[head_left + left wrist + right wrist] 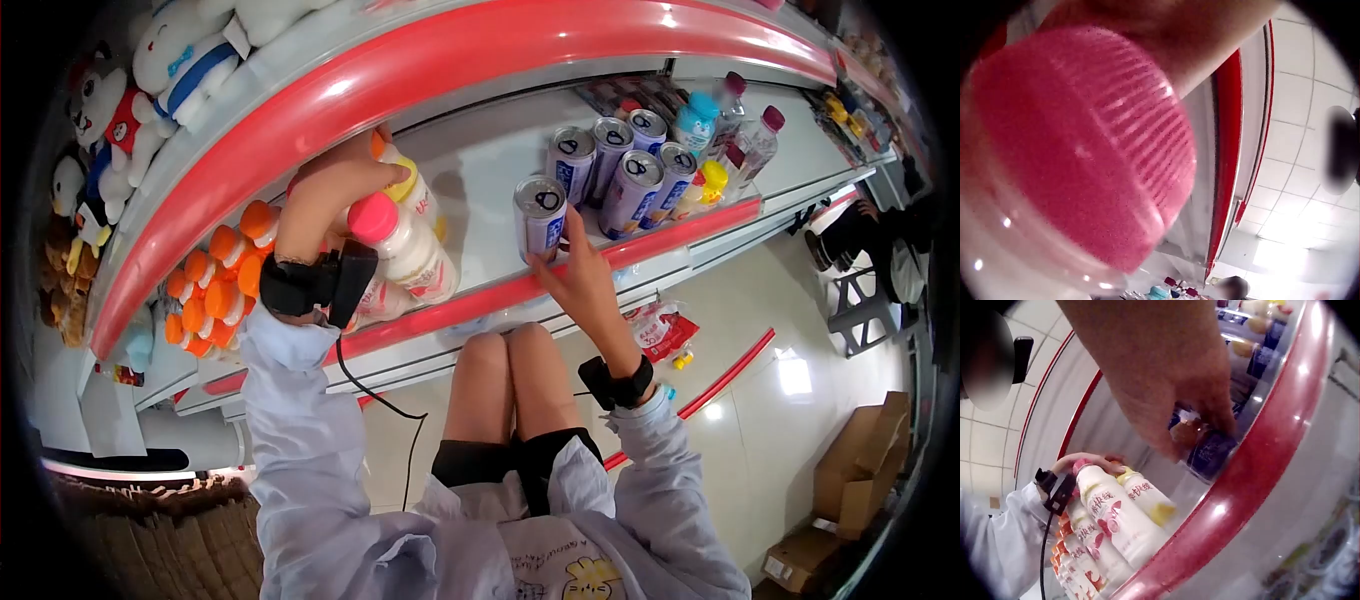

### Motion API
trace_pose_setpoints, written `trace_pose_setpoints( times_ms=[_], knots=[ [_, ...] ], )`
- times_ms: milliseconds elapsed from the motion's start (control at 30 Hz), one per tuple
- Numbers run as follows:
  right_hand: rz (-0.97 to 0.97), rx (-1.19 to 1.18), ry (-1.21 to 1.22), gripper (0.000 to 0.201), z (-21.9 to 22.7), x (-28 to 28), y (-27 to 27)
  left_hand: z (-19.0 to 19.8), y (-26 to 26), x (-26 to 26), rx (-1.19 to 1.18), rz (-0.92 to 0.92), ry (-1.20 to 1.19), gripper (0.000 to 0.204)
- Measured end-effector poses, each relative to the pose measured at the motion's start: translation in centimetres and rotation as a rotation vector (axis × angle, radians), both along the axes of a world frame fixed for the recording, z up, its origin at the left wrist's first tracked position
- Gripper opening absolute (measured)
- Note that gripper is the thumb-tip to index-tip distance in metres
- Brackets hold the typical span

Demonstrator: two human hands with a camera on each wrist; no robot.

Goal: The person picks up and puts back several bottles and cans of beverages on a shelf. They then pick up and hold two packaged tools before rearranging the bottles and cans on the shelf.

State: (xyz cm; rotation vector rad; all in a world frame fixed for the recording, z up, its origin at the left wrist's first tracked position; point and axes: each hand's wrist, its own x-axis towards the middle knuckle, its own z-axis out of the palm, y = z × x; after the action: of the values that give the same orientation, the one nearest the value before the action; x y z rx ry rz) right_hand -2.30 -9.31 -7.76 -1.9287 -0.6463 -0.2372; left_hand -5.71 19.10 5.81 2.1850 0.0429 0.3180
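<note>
My left hand (pixel 338 190) reaches over the pink-capped milk drink bottle (pixel 415 255) and grips a yellow-capped bottle (pixel 428 200) at its cap. In the right wrist view, the fingers of that hand curl over the top of the yellow-capped bottle (pixel 1147 494). A pink cap (pixel 1079 144) fills much of the left wrist view and hides those fingers. With thumb and fingers, my right hand (pixel 583 278) holds a purple-and-white drink can (pixel 541 222) upright near the shelf's front edge. Several similar cans (pixel 632 190) stand just right of it.
Orange-capped bottles (pixel 222 280) crowd the shelf's left side. A blue-capped bottle (pixel 697 122) and dark-red-capped bottles (pixel 757 150) stand at the right. A red rail (pixel 480 302) lines the front edge; another red-fronted shelf (pixel 440 65) with plush toys (pixel 185 70) hangs above.
</note>
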Motion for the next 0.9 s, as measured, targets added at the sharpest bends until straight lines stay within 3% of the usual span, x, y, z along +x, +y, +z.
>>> trace_pose_setpoints(
  times_ms=[200, 267, 333, 433, 600, 700, 800, 900],
  knots=[
    [0.06, -0.044, 0.023, 0.066, 0.0, 0.2, 1.1, 1.2, -0.7, -0.7, -0.034, 0.102, 0.172, 0.038],
    [0.085, -0.022, -0.006, 0.068, -0.4, -0.1, 1.9, 2.0, -1.6, -0.6, 0.161, 0.146, 0.213, 0.037],
    [0.104, 0.006, -0.032, 0.068, -0.9, -0.2, 3.0, 3.9, -3.0, 0.1, 0.549, 0.215, 0.194, 0.036],
    [0.11, 0.031, -0.02, 0.068, -1.4, 0.1, 4.6, 3.2, -3.4, -0.9, 0.687, 0.213, -0.027, 0.035],
    [0.04, -0.015, -0.012, 0.065, -1.5, 1.5, 7.4, 2.0, -5.2, -1.6, 0.735, 0.155, -0.166, 0.037],
    [-0.009, 0.049, -0.078, 0.064, -1.5, 2.2, 8.9, 2.4, -5.7, -2.0, 0.523, 0.145, -0.064, 0.034],
    [-0.018, 0.011, -0.033, 0.062, -1.0, 2.3, 9.8, 1.2, -5.3, -1.9, 0.533, 0.199, -0.222, 0.034],
    [0.038, -0.027, 0.051, 0.063, -0.1, 2.3, 10.4, 1.5, -5.9, -2.0, 0.555, 0.269, -0.195, 0.035]
  ],
)
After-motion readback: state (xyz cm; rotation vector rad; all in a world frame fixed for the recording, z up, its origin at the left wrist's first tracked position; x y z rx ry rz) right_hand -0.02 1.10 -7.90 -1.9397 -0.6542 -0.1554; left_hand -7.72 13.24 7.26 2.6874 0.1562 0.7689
